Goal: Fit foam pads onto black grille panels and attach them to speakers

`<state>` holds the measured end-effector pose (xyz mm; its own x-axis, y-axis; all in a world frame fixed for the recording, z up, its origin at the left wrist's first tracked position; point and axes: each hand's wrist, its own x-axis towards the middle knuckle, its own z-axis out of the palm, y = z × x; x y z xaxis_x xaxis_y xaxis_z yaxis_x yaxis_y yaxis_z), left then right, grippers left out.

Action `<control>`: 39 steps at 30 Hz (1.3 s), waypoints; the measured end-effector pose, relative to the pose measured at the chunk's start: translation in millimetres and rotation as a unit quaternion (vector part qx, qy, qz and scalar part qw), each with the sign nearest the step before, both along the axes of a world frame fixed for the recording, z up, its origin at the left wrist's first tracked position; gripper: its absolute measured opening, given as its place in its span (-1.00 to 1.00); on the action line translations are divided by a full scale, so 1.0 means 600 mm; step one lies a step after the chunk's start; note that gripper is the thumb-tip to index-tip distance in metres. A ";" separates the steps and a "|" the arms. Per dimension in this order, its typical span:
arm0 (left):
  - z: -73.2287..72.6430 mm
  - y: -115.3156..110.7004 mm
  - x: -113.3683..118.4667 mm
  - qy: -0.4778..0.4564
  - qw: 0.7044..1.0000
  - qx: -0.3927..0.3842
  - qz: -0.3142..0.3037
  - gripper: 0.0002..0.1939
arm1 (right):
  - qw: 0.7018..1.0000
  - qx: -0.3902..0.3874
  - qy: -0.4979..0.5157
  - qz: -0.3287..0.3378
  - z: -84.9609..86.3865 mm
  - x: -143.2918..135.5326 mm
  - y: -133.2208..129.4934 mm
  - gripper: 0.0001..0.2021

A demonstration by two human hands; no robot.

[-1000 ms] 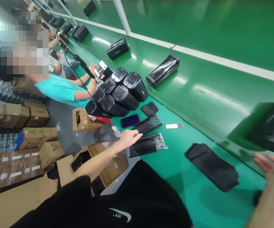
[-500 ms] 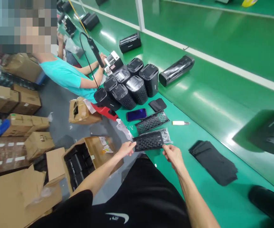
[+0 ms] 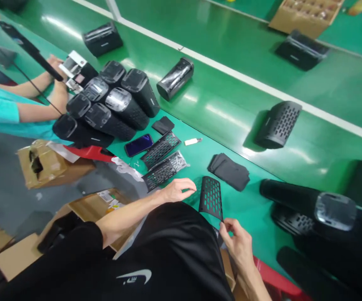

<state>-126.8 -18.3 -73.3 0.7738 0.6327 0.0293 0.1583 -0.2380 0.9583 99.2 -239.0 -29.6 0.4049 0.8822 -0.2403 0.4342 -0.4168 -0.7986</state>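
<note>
My right hand (image 3: 237, 240) pinches the lower corner of a curved black perforated grille panel (image 3: 211, 195), which is held tilted above the green table. My left hand (image 3: 181, 190) is apart from the panel, to its left, with thumb and fingers apart and nothing between them. Beyond the left hand lie a second grille panel (image 3: 159, 175), partly on clear plastic wrap, and a third grille panel (image 3: 161, 149). A stack of black sheets (image 3: 229, 170) rests just past the held panel.
Black speaker-like housings (image 3: 121, 104) stand grouped at left near a co-worker's arms (image 3: 39, 100). A phone (image 3: 139, 145), a small white tube (image 3: 192, 141) and a smaller black sheet pile (image 3: 163, 124) lie nearby. More housings (image 3: 279, 124) sit beyond; one (image 3: 334, 209) stands close at right.
The view has swung right. My left hand has let go of the grille panel, and my right hand has carried it rightward and turned it from lengthwise across to more upright.
</note>
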 end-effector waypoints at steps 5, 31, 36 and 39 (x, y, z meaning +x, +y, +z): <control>-0.037 -0.012 0.000 0.104 0.989 -0.072 0.073 -0.66 | 0.998 0.039 -0.045 -0.031 0.004 -0.014 -0.058 -0.82; -0.054 0.004 0.037 0.273 0.958 -0.054 -0.064 -0.83 | 0.933 -0.178 0.254 -0.184 -0.146 0.021 -0.012 -0.44; -0.066 0.016 0.088 0.375 0.922 -0.077 -0.058 -0.81 | 0.920 -0.267 0.243 -0.151 -0.164 0.052 0.000 -0.42; -0.053 0.032 0.095 0.406 0.910 -0.046 -0.063 -0.82 | 0.930 -0.283 0.186 -0.142 -0.147 0.082 0.014 -0.49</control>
<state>-69.7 1.2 -105.2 0.5826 0.5089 -0.6337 0.8010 -0.2272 0.5539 148.1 -230.7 -118.0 0.3978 0.4416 -0.8042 -0.0204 -0.8721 -0.4890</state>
